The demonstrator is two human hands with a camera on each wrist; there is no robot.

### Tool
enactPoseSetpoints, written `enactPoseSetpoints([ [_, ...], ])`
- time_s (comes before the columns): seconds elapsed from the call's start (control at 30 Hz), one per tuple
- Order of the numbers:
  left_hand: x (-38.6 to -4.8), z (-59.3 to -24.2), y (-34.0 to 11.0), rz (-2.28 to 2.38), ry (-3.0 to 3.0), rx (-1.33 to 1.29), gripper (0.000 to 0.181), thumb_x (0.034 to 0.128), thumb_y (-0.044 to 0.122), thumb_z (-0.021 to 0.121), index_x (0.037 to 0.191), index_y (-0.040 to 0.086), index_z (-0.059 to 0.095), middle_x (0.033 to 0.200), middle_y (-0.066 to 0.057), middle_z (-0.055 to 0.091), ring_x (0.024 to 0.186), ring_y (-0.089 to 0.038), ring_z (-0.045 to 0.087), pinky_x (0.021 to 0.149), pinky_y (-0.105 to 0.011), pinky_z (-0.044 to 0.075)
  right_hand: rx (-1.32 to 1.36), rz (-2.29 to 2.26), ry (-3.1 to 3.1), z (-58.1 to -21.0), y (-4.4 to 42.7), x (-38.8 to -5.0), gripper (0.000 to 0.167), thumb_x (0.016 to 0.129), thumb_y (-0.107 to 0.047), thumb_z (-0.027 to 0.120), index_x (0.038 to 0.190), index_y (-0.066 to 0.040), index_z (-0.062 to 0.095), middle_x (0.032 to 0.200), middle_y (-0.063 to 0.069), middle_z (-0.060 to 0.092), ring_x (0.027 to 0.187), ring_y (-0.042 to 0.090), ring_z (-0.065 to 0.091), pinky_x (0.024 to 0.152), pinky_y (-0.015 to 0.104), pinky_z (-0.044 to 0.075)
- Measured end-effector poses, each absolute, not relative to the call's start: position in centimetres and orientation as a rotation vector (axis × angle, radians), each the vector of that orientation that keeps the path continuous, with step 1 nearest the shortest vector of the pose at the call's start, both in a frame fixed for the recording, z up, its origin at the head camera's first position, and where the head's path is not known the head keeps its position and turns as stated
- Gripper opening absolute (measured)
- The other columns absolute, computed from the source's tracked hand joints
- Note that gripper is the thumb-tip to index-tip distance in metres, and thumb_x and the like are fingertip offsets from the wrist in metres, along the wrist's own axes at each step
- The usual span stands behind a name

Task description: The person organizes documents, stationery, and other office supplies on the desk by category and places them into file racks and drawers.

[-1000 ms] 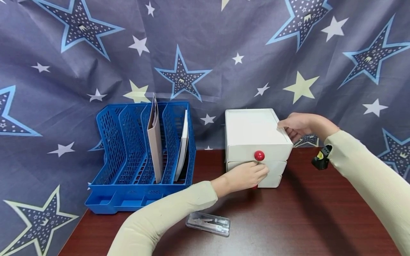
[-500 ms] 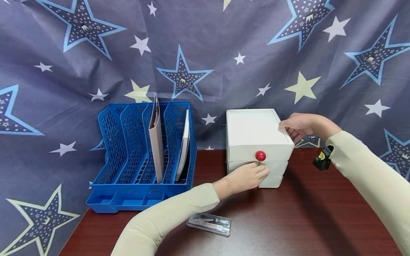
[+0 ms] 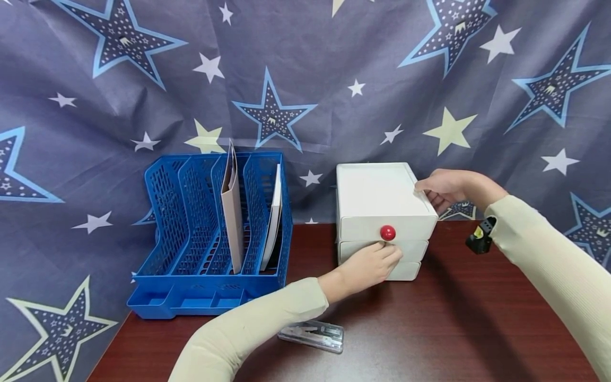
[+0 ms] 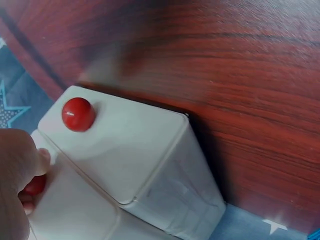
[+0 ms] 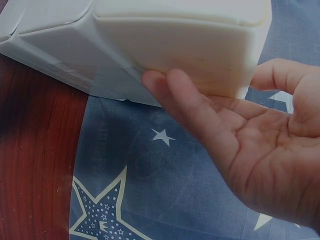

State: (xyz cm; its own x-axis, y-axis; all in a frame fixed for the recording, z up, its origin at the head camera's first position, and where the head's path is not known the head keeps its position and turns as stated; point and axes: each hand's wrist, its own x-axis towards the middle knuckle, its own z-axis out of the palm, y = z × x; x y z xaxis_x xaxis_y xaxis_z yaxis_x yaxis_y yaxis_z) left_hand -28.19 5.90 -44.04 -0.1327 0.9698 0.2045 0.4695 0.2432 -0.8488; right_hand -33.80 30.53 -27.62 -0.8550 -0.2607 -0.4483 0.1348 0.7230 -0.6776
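A small white drawer unit point(image 3: 374, 185) stands on the table, its several stacked drawers shut. My left hand point(image 3: 365, 268) pinches the red knob point(image 4: 35, 185) of the middle drawer, mostly covered by my fingers. The top drawer's red knob point(image 3: 387, 232) shows just above that hand. In the left wrist view, the bottom drawer's red knob point(image 4: 78, 114) is free, though hidden in the head view. At the unit's upper right edge, my right hand point(image 3: 441, 187) has its thumb on top, with fairly straight fingers point(image 5: 192, 102) resting against the side.
A blue file rack point(image 3: 200, 286) stands to the left, holding a beige folder point(image 3: 232, 223) and a white book point(image 3: 272, 228). A clear case point(image 3: 312, 335) with drawing tools lies near my left sleeve. A star-patterned cloth point(image 3: 324, 79) hangs behind.
My left wrist has shifted slightly down and right. The red of the bottom knob, earlier visible under that hand, is now covered in the head view. My right hand stays in place.
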Motion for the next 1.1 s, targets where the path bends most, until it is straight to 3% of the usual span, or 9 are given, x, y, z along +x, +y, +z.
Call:
enactPoseSetpoints([
  [0.27,-27.7,-43.8,6.5,0.796,-1.771,-1.299,0.036,0.1063,0.014,0.036,0.122,0.022,0.067,0.117,0.005,0.051,0.105,-0.013,0.047,0.089,-0.027,0.041,-0.086,-0.985,2.4,-27.5,30.3,-33.8,0.055,0.103,-0.028,0.039,0.13,0.018,0.048,0.09,0.004,0.074,0.082,0.014,0.072,0.077,0.037,0.062],
  [0.57,-26.6,-43.3,7.1,0.707,-1.828,-1.267,0.028,0.1009,0.018,0.042,0.118,0.022,0.064,0.116,0.005,0.055,0.108,-0.014,0.051,0.087,-0.029,0.041,-0.084,-1.016,2.393,-27.5,30.3,-33.8,0.05,0.103,-0.027,0.039,0.125,0.017,0.051,0.087,0.003,0.073,0.08,0.014,0.072,0.076,0.037,0.062],
  [0.8,-25.4,-43.7,7.4,0.699,-1.759,-1.463,0.031,0.1017,0.019,0.038,0.119,0.023,0.062,0.119,0.007,0.058,0.108,-0.013,0.053,0.094,-0.032,0.042,-0.082,-1.03,2.38,-27.4,30.4,-33.7,0.051,0.103,-0.028,0.04,0.126,0.016,0.051,0.088,0.003,0.073,0.081,0.014,0.072,0.077,0.037,0.062],
  [1.1,-25.5,-45.2,7.7,0.812,-1.722,-1.629,0.026,0.1023,0.024,0.041,0.119,0.026,0.06,0.121,0.01,0.058,0.111,-0.011,0.052,0.091,-0.03,0.041,-0.078,-1.017,2.391,-27.5,30.4,-33.5,0.054,0.103,-0.028,0.04,0.131,0.018,0.048,0.092,0.005,0.074,0.083,0.015,0.072,0.078,0.038,0.062],
])
